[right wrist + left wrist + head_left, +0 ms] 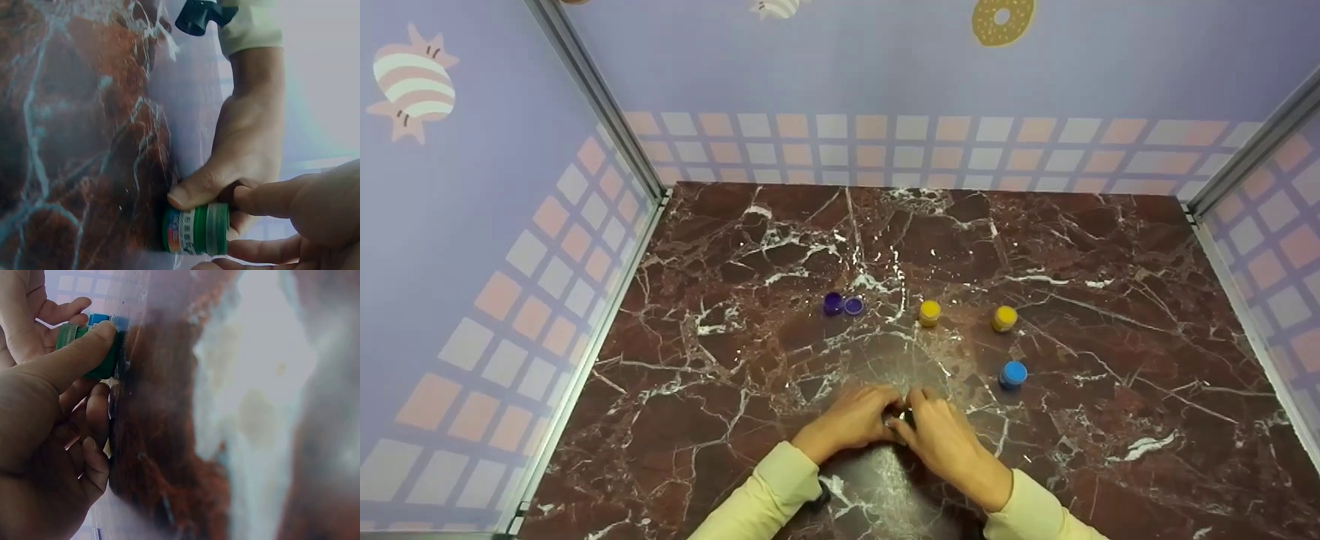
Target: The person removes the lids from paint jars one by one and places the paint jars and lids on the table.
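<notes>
A small green paint jar (185, 230) with a printed label lies between my two hands, low over the table. My left hand (851, 420) grips its body, the thumb (90, 346) laid along its side. At the jar's ridged top end are the fingers of my right hand (945, 442), on either side of the rim in the right wrist view. From the head the jar is mostly hidden by the hands. A blue paint jar (1013, 374) stands to the right, beyond my right hand.
Two yellow paint jars (929, 313) (1004, 319) stand farther back. Left of them is a purple jar (832, 304) with a small round purple piece (853, 306) beside it. Printed panels (885, 90) wall the marbled table (720, 420) at the back and sides.
</notes>
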Demonstrator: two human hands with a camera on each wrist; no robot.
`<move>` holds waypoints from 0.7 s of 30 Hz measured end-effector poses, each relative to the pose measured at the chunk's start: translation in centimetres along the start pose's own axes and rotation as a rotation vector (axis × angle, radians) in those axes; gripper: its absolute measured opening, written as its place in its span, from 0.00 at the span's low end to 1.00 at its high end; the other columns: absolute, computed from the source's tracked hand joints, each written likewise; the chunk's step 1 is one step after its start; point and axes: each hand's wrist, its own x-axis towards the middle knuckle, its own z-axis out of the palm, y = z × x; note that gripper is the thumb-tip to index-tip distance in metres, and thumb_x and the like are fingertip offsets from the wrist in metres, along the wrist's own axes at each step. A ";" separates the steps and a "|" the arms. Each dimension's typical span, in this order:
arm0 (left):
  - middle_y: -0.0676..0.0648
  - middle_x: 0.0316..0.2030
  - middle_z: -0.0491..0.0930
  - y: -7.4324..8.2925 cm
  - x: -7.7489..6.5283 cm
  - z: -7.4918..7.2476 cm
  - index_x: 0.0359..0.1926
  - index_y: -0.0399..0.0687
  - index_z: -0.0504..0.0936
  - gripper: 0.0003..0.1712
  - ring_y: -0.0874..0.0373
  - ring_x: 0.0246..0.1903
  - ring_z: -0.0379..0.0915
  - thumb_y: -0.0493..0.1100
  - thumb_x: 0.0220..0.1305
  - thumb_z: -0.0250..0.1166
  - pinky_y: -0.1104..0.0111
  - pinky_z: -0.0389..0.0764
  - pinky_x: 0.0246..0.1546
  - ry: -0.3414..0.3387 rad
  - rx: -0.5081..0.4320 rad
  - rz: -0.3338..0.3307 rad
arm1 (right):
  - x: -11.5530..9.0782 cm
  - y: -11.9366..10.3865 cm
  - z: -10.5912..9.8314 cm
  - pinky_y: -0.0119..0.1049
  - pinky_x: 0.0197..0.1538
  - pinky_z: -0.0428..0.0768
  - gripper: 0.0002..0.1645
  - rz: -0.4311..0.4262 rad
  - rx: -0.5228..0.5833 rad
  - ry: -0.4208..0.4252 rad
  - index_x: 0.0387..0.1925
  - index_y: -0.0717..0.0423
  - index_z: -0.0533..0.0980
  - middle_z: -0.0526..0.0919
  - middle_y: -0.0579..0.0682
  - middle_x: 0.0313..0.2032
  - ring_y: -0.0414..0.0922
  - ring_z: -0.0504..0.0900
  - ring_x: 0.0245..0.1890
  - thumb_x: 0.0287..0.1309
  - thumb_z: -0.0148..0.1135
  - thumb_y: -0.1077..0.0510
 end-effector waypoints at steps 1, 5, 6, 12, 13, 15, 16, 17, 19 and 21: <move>0.60 0.32 0.74 0.0 0.0 -0.1 0.34 0.54 0.76 0.22 0.65 0.34 0.72 0.61 0.43 0.71 0.72 0.73 0.38 0.000 0.004 0.002 | 0.0 -0.1 0.1 0.43 0.20 0.73 0.18 -0.003 -0.014 0.001 0.30 0.60 0.72 0.72 0.50 0.26 0.52 0.77 0.21 0.48 0.70 0.51; 0.60 0.33 0.74 0.2 -0.1 -0.3 0.34 0.54 0.76 0.23 0.65 0.34 0.72 0.62 0.44 0.69 0.73 0.73 0.38 -0.011 0.008 -0.001 | -0.1 -0.2 0.3 0.45 0.21 0.74 0.19 -0.011 -0.058 0.005 0.28 0.60 0.71 0.72 0.52 0.25 0.55 0.77 0.21 0.46 0.71 0.52; 0.59 0.33 0.74 0.2 -0.1 -0.3 0.34 0.54 0.76 0.23 0.65 0.34 0.72 0.62 0.44 0.69 0.73 0.73 0.39 -0.013 0.007 -0.002 | -0.1 -0.3 0.3 0.46 0.21 0.74 0.19 -0.012 -0.062 0.004 0.28 0.60 0.71 0.72 0.52 0.25 0.55 0.77 0.21 0.46 0.71 0.53; 0.59 0.34 0.75 0.3 0.0 -0.5 0.35 0.55 0.77 0.23 0.65 0.36 0.73 0.62 0.44 0.69 0.72 0.73 0.40 -0.007 0.021 0.015 | -0.1 -0.3 0.2 0.45 0.21 0.73 0.17 -0.046 -0.067 -0.010 0.25 0.59 0.71 0.71 0.51 0.24 0.53 0.77 0.20 0.45 0.71 0.55; 0.59 0.34 0.76 0.3 0.0 -0.5 0.36 0.55 0.77 0.23 0.64 0.36 0.73 0.62 0.44 0.69 0.72 0.73 0.41 -0.006 0.024 0.021 | -0.1 -0.3 0.2 0.44 0.20 0.73 0.16 -0.058 -0.069 -0.011 0.25 0.59 0.71 0.71 0.50 0.24 0.53 0.76 0.20 0.44 0.71 0.56; 0.58 0.33 0.76 0.3 0.0 -0.5 0.36 0.55 0.77 0.23 0.64 0.36 0.73 0.61 0.44 0.70 0.72 0.73 0.41 -0.003 0.030 0.030 | -0.1 -0.2 0.2 0.43 0.20 0.73 0.16 -0.079 -0.071 -0.016 0.25 0.59 0.71 0.71 0.50 0.24 0.52 0.76 0.20 0.44 0.72 0.57; 0.58 0.33 0.76 0.3 0.0 -0.5 0.36 0.55 0.76 0.23 0.64 0.36 0.73 0.61 0.44 0.70 0.72 0.73 0.41 -0.004 0.035 0.031 | 0.0 -0.2 0.2 0.43 0.19 0.72 0.15 -0.090 -0.071 -0.020 0.26 0.59 0.72 0.71 0.50 0.25 0.52 0.76 0.19 0.44 0.71 0.58; 0.59 0.34 0.76 0.3 0.0 -0.5 0.36 0.55 0.76 0.23 0.64 0.36 0.73 0.61 0.44 0.70 0.72 0.73 0.41 -0.006 0.037 0.030 | 0.0 -0.1 0.2 0.42 0.19 0.72 0.15 -0.102 -0.070 -0.024 0.26 0.60 0.72 0.71 0.50 0.25 0.52 0.76 0.19 0.44 0.71 0.58; 0.59 0.34 0.75 0.2 0.0 -0.5 0.36 0.55 0.76 0.23 0.65 0.36 0.73 0.62 0.44 0.69 0.73 0.73 0.40 -0.011 0.044 0.027 | 0.0 0.0 0.2 0.41 0.19 0.72 0.14 -0.130 -0.066 -0.041 0.29 0.60 0.74 0.71 0.49 0.26 0.51 0.76 0.20 0.44 0.71 0.59; 0.59 0.34 0.75 0.2 0.0 -0.4 0.36 0.56 0.75 0.24 0.65 0.35 0.73 0.63 0.44 0.68 0.73 0.73 0.39 -0.012 0.044 0.024 | 0.1 0.1 0.1 0.41 0.21 0.73 0.14 -0.162 -0.059 -0.055 0.31 0.61 0.75 0.71 0.49 0.28 0.50 0.76 0.21 0.45 0.70 0.59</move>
